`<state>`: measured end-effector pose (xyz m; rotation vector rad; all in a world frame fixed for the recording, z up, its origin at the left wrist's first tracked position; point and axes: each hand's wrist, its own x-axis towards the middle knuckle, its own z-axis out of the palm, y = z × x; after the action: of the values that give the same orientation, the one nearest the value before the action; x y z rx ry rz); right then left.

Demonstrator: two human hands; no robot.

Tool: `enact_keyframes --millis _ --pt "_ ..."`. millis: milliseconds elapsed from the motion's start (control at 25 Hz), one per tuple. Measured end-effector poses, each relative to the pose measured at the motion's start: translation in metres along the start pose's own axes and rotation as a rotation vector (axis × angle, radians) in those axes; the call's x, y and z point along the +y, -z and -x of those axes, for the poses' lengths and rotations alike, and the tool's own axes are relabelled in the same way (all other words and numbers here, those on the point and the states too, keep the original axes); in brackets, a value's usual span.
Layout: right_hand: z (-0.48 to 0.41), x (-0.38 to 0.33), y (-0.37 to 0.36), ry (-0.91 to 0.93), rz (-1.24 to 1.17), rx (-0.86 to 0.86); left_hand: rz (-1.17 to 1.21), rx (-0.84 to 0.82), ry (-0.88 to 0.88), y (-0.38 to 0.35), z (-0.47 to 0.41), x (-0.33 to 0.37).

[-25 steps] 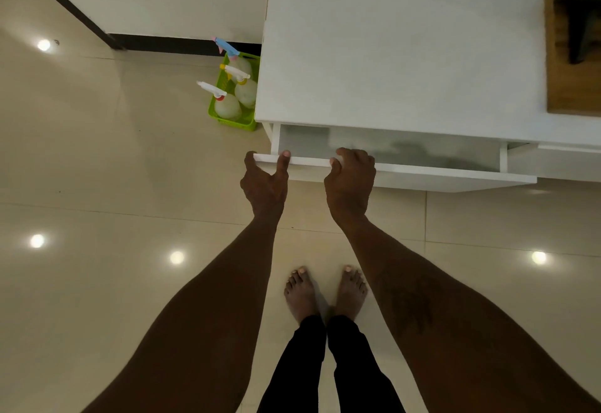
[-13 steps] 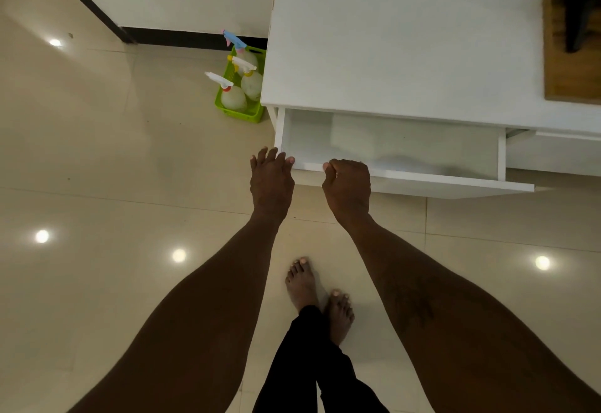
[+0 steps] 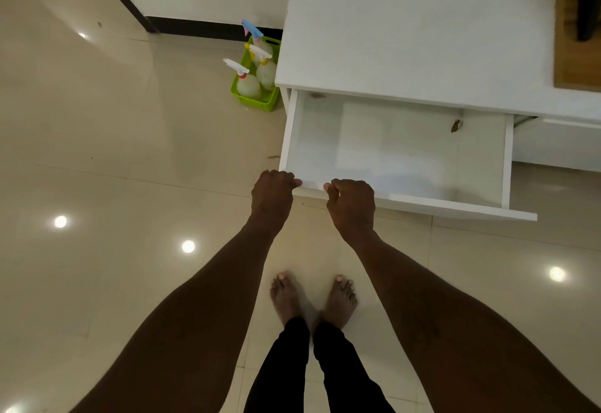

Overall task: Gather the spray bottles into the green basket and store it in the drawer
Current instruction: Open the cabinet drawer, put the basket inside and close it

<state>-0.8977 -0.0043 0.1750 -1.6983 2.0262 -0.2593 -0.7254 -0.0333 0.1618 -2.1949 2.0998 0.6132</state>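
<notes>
A white drawer (image 3: 406,207) stands pulled far out of the white cabinet (image 3: 416,22), and its inside is bare apart from a small dark speck. My left hand (image 3: 272,193) grips the drawer's front edge at its left corner. Beside it, my right hand (image 3: 352,204) grips the same front edge with curled fingers. The green basket (image 3: 257,100) sits on the floor left of the cabinet, holding three spray bottles (image 3: 248,82), one partly hidden by the cabinet top.
Glossy beige floor tiles (image 3: 130,185) stretch to the left and behind me. My bare feet (image 3: 312,298) stand just in front of the drawer. A wooden surface (image 3: 575,38) lies on the cabinet's far right. A white wall with a dark skirting runs behind the basket.
The drawer has slid from barely open to far out. My left hand, briefly off the edge half a second ago, grips the front again; I stepped back.
</notes>
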Motion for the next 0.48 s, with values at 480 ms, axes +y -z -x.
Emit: enact_keyframes --millis 480 --pt "0.033 -0.005 0.0 -0.007 0.071 -0.098 0.018 -0.052 0.021 -0.002 0.034 -0.008"
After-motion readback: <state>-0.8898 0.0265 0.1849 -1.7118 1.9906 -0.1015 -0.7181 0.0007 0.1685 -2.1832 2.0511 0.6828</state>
